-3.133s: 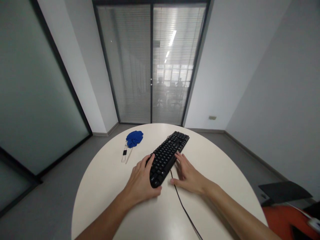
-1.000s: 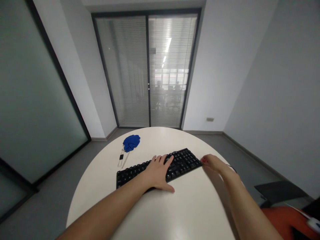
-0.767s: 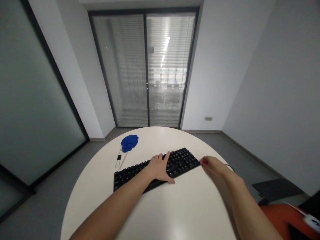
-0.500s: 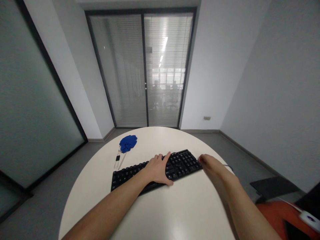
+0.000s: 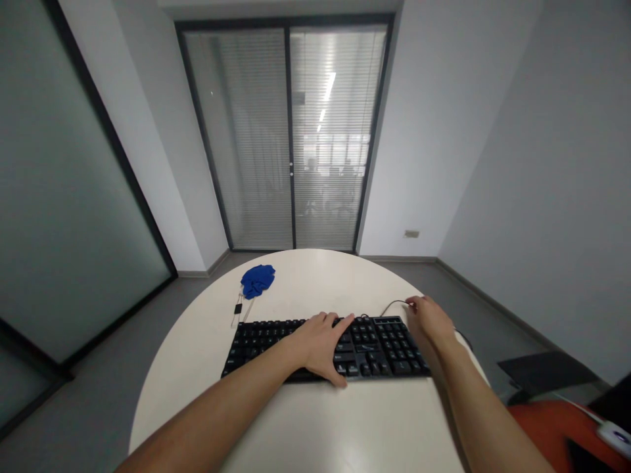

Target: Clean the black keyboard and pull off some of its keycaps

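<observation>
A: What is the left hand [image 5: 318, 345] doing?

B: It lies palm down across the middle of the keyboard [image 5: 374, 355], fingers fanned wide over the keys, thumb stretched out toward the near edge. It touches without gripping.

A: And the right hand [image 5: 430, 320]?

B: Thumb and fingertips are pressed together, pinching the thin dark cable [image 5: 393, 304] just beyond the keyboard's far right corner. I can't tell how the other fingers curl, since the hand's back hides them.

A: Which way does the keyboard point?

B: Its long axis runs left to right, nearly square to the person. The number pad is at the right end, the front edge faces the person and the back edge faces away. It lies flat, keys up, in the middle of the round table [image 5: 315, 427].

A: Where does the cable go?

B: From the back edge, in a small arch to the pinching fingers.

A: Anything near the left end?

B: Past its far corner, a black binder clip [image 5: 238, 308], a pale stick [image 5: 249, 311] and a crumpled blue cloth [image 5: 257, 281]
</observation>
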Available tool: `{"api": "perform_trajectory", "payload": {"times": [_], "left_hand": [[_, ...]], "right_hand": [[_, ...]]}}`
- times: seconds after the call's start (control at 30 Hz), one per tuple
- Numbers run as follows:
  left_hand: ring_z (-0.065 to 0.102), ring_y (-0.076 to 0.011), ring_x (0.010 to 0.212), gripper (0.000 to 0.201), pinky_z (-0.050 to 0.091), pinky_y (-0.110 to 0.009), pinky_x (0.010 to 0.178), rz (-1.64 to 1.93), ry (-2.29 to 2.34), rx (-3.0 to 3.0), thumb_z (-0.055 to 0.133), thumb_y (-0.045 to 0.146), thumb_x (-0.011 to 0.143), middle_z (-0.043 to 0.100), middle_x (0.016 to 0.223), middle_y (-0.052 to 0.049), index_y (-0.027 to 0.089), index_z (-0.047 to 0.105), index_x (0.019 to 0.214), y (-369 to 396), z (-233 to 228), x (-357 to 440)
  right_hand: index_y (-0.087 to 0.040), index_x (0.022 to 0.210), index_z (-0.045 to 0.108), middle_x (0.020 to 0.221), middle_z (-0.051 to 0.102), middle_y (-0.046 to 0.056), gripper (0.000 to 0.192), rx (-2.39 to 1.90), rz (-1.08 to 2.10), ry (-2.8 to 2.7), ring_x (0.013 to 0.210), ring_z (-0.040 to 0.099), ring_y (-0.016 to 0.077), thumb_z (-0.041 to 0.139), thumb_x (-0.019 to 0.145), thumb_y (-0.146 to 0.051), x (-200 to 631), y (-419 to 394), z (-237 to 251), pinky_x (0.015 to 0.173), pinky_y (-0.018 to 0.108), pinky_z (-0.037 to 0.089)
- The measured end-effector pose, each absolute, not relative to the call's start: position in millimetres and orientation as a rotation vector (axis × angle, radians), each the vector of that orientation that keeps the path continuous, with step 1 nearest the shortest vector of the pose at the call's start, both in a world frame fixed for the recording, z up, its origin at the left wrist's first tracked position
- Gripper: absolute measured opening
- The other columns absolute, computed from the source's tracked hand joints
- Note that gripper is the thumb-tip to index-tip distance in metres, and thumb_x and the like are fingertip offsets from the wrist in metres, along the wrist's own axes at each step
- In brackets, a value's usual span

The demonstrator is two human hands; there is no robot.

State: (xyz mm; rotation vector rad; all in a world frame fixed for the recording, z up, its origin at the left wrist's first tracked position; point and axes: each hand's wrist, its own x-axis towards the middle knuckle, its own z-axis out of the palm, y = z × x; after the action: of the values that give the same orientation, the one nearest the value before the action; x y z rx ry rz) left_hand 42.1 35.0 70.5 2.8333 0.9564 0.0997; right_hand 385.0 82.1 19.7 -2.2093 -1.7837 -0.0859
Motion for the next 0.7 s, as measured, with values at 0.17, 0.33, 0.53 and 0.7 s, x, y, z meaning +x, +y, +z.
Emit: {"api": "perform_trajectory", "payload": {"times": [0.17, 0.33, 0.53, 0.7], "left_hand": [[0.048, -0.0394, 0.124, 0.129, 0.037, -0.047, 0.107, 0.103, 0.922, 2.896, 0.077, 0.065, 0.055, 0.044, 0.144, -0.02, 0.015, 0.014, 0.156, 31.1, 68.3, 42.0], [0.047, -0.0393, 0.124, 0.128, 0.037, -0.048, 0.107, 0.093, 0.893, 2.967, 0.078, 0.064, 0.055, 0.043, 0.144, -0.019, 0.018, 0.015, 0.156, 25.1, 69.8, 41.2], [0.046, -0.038, 0.125, 0.131, 0.035, -0.046, 0.11, 0.128, 0.841, 3.003, 0.082, 0.063, 0.051, 0.041, 0.146, -0.019, 0.018, 0.016, 0.155, 19.9, 74.5, 39.9], [0.042, -0.0395, 0.129, 0.133, 0.032, -0.048, 0.112, 0.167, 0.837, 3.023, 0.083, 0.062, 0.05, 0.038, 0.149, -0.019, 0.019, 0.015, 0.155, 19.2, 75.6, 39.1]], "right_hand": [[-0.013, 0.117, 0.071, 0.121, 0.068, 0.016, 0.042, -1.874, 0.148, -1.958, 0.102, 0.067, 0.0268, 0.044, 0.095, -0.037, 368.7, 81.5, 31.1, 0.094, 0.035, 0.048], [-0.017, 0.108, 0.075, 0.116, 0.073, 0.01, 0.054, -1.526, 0.706, -2.159, 0.111, 0.063, 0.0275, 0.038, 0.097, -0.054, 335.4, 75.3, 48.3, 0.104, 0.037, 0.043], [-0.018, 0.089, 0.072, 0.097, 0.074, 0.007, 0.049, -1.535, 0.861, -2.309, 0.095, 0.064, 0.0251, 0.034, 0.098, -0.047, 313.9, 70.3, 63.5, 0.094, 0.038, 0.045], [-0.017, 0.078, 0.063, 0.08, 0.068, 0.008, 0.042, -1.588, 0.71, -2.39, 0.076, 0.06, 0.0221, 0.046, 0.092, -0.053, 310.9, 76.1, 75.2, 0.074, 0.033, 0.045]]}}
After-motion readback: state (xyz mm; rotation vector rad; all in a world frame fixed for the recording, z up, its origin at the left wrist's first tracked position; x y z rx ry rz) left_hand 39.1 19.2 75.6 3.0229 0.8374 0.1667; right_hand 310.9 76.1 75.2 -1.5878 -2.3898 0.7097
